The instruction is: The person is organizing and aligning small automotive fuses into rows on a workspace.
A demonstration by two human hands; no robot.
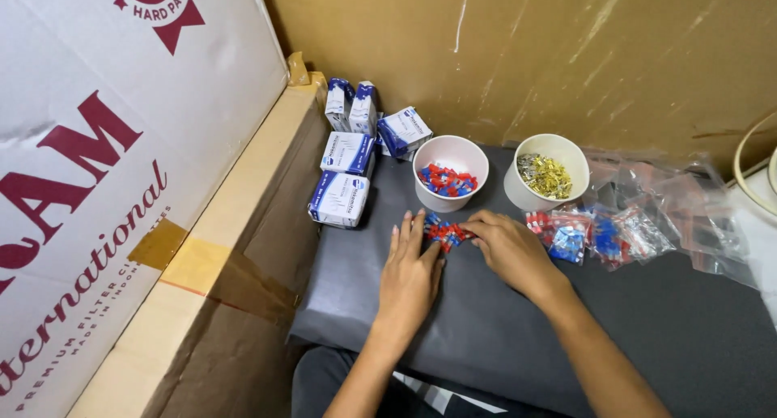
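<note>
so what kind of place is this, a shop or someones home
Likely a makeshift packing corner, not a shop: cardboard cartons, a grey mat, cups of small parts, clear bags, both hands sorting a red and blue pile.

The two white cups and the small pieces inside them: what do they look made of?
Both the left cup and the right cup look like matte white paper or thin plastic; which one is unclear. The red and blue pieces look like glossy plastic, judging by their saturated colour. The gold pieces look metallic, judging by their bright glints.
</note>
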